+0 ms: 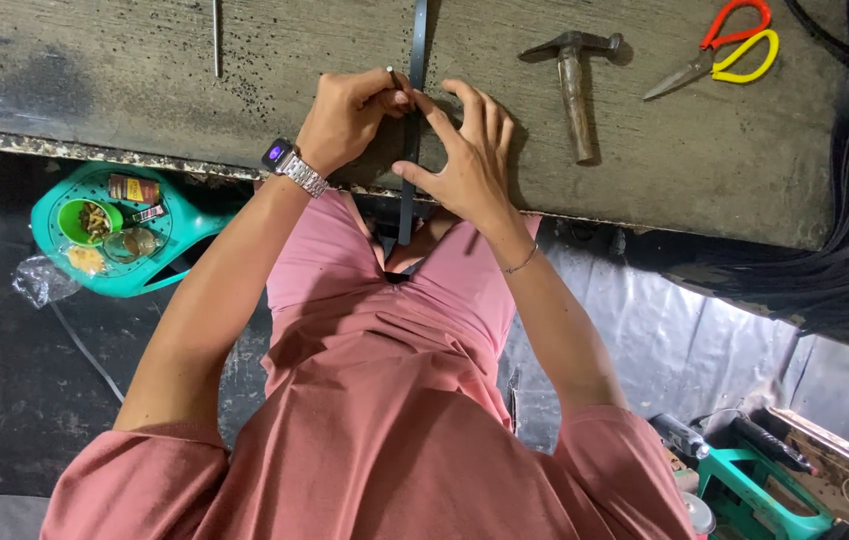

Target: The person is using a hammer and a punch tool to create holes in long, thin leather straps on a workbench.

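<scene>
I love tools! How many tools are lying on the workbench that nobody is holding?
2. A hammer lies right of the hands, and scissors with red and yellow handles lie further right, near the bench top edge. Others may be out of view.
</scene>
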